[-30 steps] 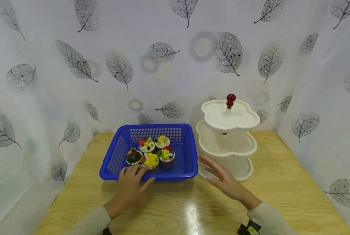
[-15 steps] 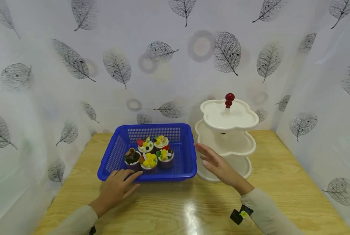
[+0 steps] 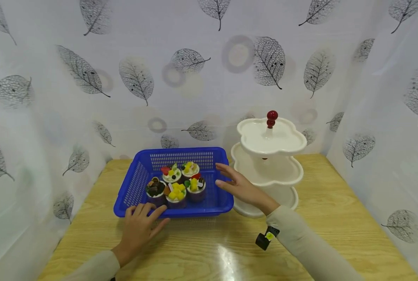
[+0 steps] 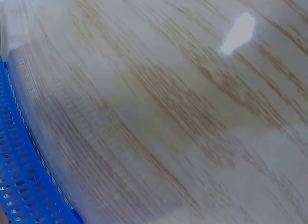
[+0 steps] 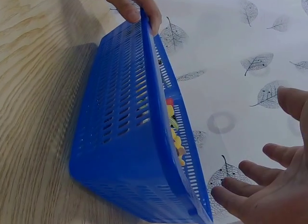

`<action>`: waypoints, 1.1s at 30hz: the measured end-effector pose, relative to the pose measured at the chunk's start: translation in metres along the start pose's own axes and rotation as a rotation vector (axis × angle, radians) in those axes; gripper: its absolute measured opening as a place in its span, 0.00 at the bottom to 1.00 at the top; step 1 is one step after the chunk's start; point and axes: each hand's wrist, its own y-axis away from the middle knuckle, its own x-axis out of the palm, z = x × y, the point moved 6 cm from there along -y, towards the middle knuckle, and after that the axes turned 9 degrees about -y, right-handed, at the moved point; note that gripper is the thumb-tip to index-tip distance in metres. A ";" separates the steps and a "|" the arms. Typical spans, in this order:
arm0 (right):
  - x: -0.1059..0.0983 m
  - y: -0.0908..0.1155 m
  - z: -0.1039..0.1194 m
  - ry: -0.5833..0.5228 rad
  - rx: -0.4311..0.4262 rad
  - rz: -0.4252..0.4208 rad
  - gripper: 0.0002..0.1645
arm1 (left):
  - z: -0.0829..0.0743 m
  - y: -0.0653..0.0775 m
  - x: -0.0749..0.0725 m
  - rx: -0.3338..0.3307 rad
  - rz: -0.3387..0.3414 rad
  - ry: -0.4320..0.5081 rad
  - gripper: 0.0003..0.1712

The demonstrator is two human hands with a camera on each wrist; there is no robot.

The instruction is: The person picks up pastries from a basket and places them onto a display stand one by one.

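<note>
A blue plastic basket (image 3: pixel 223 195) holds several cupcakes, one of them topped with yellow fruit pieces (image 3: pixel 176 192) and one with dark chocolate-like bits (image 3: pixel 156 188). My left hand (image 3: pixel 137 226) holds the front rim near its left corner. Its fingers bend over the rim, and the right wrist view shows the thumb outside the wall. Over the basket's right rim hovers my right hand (image 3: pixel 238 185), holding nothing. Its fingers are spread and point toward the cupcakes, as the hand (image 5: pixel 274 185) also shows in the right wrist view.
To the basket's right stands a white three-tier stand (image 3: pixel 268 168) with scalloped plates and a red knob (image 3: pixel 272 117) on top. Both are on a wooden table (image 3: pixel 194 249). A leaf-printed white sheet (image 3: pixel 194 93) encloses the back and sides.
My right hand has moved left and farther in, from in front of the stand to over the basket's right rim. My left hand has slid left along the front rim.
</note>
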 end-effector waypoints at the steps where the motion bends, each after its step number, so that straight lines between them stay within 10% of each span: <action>1: 0.001 -0.004 -0.002 -0.012 0.031 -0.005 0.39 | 0.000 0.000 0.000 -0.007 -0.001 0.000 0.22; 12: 0.024 -0.039 -0.023 0.056 0.272 -0.114 0.48 | -0.001 -0.001 -0.001 -0.055 -0.013 0.013 0.29; 33: 0.056 -0.059 -0.057 0.126 0.385 -0.234 0.62 | -0.003 -0.001 -0.003 -0.063 -0.051 0.029 0.19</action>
